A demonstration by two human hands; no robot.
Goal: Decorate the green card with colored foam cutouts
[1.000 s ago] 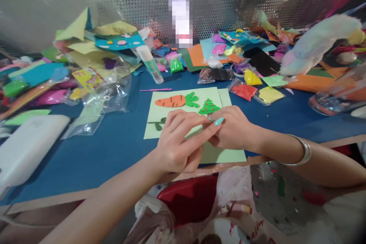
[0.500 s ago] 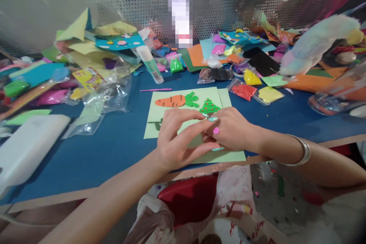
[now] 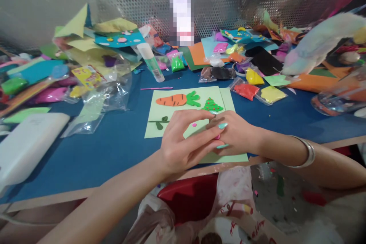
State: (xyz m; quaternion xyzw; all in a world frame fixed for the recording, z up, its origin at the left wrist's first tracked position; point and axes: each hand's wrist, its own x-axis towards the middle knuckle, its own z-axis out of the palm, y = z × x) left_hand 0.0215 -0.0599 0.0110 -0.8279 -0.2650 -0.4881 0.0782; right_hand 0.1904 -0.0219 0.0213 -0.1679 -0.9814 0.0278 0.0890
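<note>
Both hands meet over the green card (image 3: 183,105) on the blue bench (image 3: 108,148). The left hand (image 3: 183,145) has loosely curled fingers holding nothing visible. The right hand (image 3: 237,133) pinches a pink clay bit (image 3: 217,136), partly hidden, below the clay carrot (image 3: 171,100) and tree (image 3: 212,105).

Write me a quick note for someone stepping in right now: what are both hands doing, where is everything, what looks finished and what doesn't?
Left hand: raised over the light green card, fingers curled toward the right hand.
Right hand: over the card's near right part, fingertips meeting the left's. A bit of pink clay shows between the two hands; which hand grips it I cannot tell.
On the card: orange carrot, green tree, dark green sprig, one small pink dot.
Clay bags, red and yellow, lie beyond the right hand; glue stick farther back.
Done: carrot and tree look finished. Left: the sprig area looks sparse.
</note>
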